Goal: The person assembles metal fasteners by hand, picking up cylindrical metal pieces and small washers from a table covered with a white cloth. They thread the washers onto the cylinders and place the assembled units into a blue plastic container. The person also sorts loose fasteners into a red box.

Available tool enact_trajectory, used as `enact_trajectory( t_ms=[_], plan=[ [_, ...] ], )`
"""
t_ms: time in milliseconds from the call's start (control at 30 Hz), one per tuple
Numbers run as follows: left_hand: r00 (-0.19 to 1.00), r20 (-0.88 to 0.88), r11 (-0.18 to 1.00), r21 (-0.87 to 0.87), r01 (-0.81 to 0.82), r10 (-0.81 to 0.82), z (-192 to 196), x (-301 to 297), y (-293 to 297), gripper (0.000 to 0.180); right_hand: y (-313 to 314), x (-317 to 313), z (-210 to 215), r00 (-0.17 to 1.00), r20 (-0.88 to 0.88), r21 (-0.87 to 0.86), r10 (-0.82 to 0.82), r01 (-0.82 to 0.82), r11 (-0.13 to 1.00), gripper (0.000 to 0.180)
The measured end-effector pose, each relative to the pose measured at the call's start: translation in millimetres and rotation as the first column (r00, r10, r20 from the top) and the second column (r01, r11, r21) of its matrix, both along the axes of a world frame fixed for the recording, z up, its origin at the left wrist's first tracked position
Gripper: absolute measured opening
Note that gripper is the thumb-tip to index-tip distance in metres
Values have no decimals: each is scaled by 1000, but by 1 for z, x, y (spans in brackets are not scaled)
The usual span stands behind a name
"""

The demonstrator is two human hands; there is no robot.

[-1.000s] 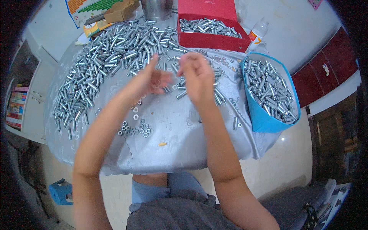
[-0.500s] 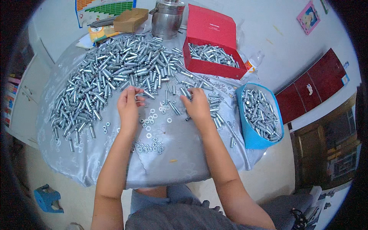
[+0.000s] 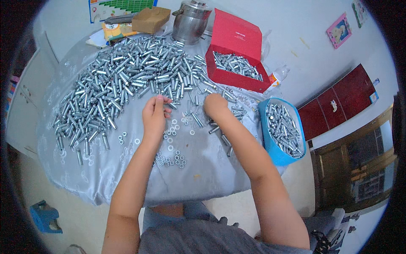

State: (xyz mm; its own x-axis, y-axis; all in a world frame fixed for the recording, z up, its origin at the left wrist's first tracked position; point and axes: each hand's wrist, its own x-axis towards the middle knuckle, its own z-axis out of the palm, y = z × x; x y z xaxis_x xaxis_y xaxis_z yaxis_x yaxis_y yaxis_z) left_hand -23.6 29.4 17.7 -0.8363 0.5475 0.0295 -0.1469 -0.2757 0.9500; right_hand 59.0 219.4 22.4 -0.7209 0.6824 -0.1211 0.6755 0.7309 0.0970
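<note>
Fingers: left hand (image 3: 154, 115) pinched on bolt (image 3: 162, 100), right hand (image 3: 215, 106) unclear | red box (image 3: 235, 63) behind

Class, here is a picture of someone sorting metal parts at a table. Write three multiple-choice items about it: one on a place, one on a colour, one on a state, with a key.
1. Where is the blue tub?
A. at the table's right edge
B. on the floor
C. behind the steel pot

2. What colour is the open box with sleeves in it?
A. green
B. red
C. yellow

3. What does the left hand do?
A. lies flat
B. pinches a small part in its fingers
C. grips the pot

Key: 1 A, it stands beside the right hand; 2 B, walls and lid are red; 3 B, fingertips meet above the washers.
</note>
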Motion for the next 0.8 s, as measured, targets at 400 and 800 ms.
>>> enact_trajectory(
  t_ms=[400,800],
  plan=[
    [996,84,1000,28,-9,7,-8,-6,-1,28,-37,87,38,630,-169,-924,-758,-368,-100,22],
    [994,97,998,-7,-55,55,-8,-11,0,26,-9,-39,102,568,-147,-675,-810,-656,-338,31]
  ],
)
